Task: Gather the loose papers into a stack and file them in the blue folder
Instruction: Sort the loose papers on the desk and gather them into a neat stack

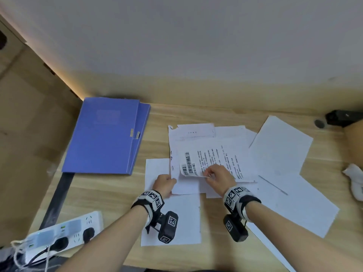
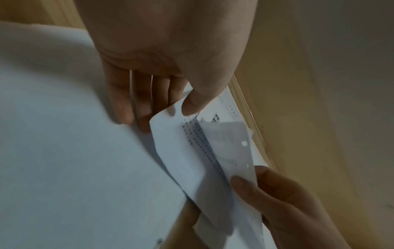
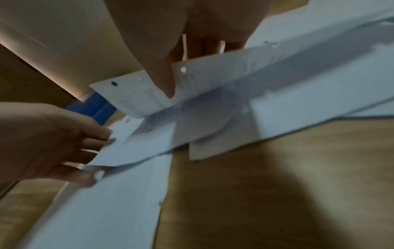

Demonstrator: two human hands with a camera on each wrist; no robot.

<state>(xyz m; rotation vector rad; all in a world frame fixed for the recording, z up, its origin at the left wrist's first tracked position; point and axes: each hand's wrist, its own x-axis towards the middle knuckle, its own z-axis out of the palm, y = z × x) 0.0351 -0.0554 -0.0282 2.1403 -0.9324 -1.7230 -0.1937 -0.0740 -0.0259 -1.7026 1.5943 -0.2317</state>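
Several loose white papers [image 1: 279, 146] lie scattered over the wooden desk [image 1: 110, 193]. A printed sheet [image 1: 212, 156] with black text tops a small pile in the middle. My right hand [image 1: 214, 174] pinches its curled near edge [image 3: 149, 94] between thumb and fingers. My left hand [image 1: 167, 183] pinches the left edge of the sheet beneath [image 2: 177, 134], thumb on top and fingers under. The blue folder [image 1: 106, 134] lies closed at the back left of the desk, apart from both hands, with a second blue folder under it.
A white power strip [image 1: 59, 234] with plugs and cables sits at the desk's near left corner. A black object [image 1: 341, 117] lies at the far right edge, a white crumpled thing [image 1: 355, 179] at the right. A wall rises behind the desk.
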